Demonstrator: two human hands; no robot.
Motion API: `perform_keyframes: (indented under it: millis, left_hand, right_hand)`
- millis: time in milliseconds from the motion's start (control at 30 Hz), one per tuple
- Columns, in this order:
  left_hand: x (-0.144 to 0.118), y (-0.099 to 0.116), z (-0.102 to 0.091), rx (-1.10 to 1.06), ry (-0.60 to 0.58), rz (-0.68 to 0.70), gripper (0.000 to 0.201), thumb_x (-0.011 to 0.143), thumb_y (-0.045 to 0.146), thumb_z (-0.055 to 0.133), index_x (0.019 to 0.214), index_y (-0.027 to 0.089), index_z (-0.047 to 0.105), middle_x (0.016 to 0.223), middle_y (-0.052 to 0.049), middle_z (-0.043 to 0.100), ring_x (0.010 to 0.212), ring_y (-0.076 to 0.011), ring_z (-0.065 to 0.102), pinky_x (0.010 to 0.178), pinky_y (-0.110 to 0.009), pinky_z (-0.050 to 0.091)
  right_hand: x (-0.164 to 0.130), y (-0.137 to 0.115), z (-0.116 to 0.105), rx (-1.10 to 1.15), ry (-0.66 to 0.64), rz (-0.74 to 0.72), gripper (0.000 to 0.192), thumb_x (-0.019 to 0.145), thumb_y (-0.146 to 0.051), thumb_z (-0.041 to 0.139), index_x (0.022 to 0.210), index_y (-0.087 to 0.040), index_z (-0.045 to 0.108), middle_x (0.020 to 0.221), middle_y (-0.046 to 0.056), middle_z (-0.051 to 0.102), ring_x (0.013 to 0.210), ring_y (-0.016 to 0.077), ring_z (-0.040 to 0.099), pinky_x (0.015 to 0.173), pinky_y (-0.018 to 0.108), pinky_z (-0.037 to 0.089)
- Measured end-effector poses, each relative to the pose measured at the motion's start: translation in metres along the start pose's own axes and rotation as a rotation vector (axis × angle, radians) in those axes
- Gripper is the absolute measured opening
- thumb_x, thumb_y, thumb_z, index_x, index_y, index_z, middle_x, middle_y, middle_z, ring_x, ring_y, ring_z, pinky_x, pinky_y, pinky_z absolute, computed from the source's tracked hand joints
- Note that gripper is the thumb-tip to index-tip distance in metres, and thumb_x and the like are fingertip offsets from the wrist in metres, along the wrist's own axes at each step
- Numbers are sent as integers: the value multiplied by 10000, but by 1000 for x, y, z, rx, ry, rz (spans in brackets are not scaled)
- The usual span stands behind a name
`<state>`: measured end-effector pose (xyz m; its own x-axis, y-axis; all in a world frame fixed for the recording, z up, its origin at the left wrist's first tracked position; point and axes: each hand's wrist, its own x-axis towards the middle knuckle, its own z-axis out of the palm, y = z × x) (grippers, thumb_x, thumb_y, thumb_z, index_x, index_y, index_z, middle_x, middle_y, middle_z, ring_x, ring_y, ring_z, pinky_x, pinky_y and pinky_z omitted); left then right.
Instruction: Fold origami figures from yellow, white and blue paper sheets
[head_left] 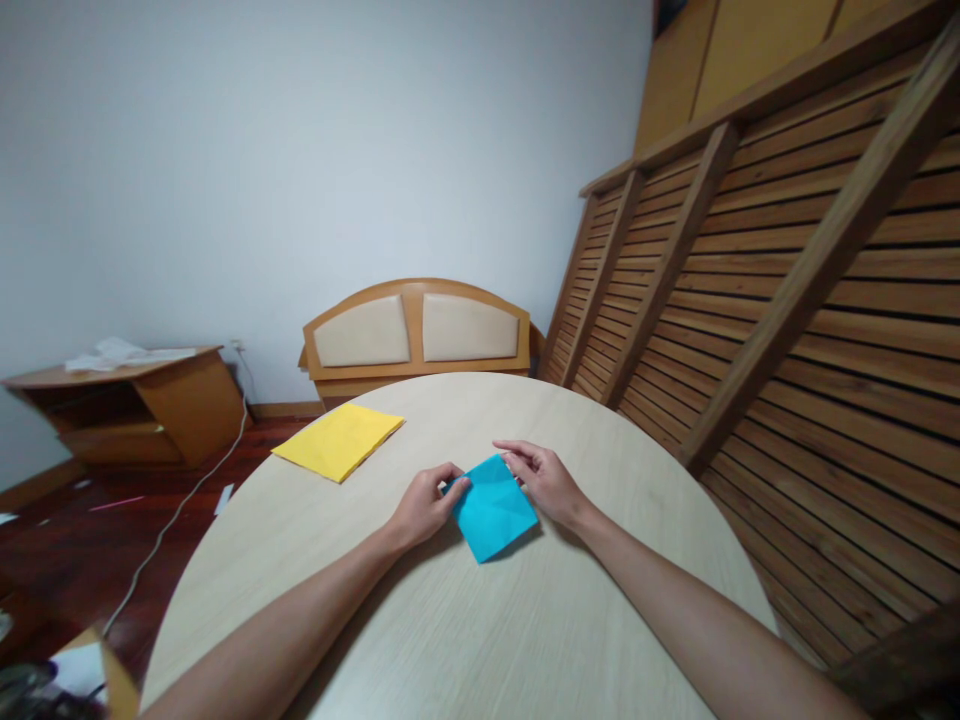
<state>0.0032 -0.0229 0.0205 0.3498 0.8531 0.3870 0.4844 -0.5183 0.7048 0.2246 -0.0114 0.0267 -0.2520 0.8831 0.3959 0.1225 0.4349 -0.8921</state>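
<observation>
A blue sheet of folded paper [495, 510], roughly square with crease lines, is held just above the round table between my two hands. My left hand [429, 503] pinches its left corner, thumb on top and fingers beneath. At the upper right corner, my right hand [546, 482] grips the edge between thumb and fingers, its index finger stretched out past the paper. The corner inside the right fingers is partly hidden. Farther back on the left lies a stack of yellow paper [341, 440], touched by neither hand.
The pale wooden round table [615, 620] fills the foreground. Behind it stands a padded headboard [416, 290] against the wall. Slatted wooden panels [750, 300] lean at the right. A low cabinet [187, 400] with papers on top and a white cable [184, 515] are at the left.
</observation>
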Motion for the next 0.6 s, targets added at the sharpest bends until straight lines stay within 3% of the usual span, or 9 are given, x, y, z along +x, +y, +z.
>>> perform_keyframes:
  millis: [133, 333, 600]
  left_hand:
    - [0, 3, 1, 7, -5, -1, 369, 912, 464, 498, 819, 146, 661, 775, -42, 681, 706, -166, 586, 603, -244, 438]
    - [0, 6, 2, 3, -9, -6, 363, 906, 455, 514, 818, 144, 679, 772, -42, 694, 706, -170, 602, 610, -251, 443]
    - [0, 5, 1, -7, 14, 1, 378, 917, 456, 501, 813, 143, 685, 776, -49, 708, 717, -173, 619, 597, -242, 455]
  right_hand:
    - [-2, -1, 5, 44, -37, 38, 535, 824, -423, 685, 1266, -136, 600, 882, 53, 703, 757, 157, 645, 647, 255, 497]
    - [1, 0, 11, -69, -25, 42, 305, 807, -430, 689, 881, -136, 712, 787, 48, 696, 721, 172, 623, 626, 267, 472]
    - [0, -1, 6, -127, -39, 46, 284, 800, -408, 696, 883, -138, 729, 846, 64, 730, 761, 188, 644, 660, 275, 478]
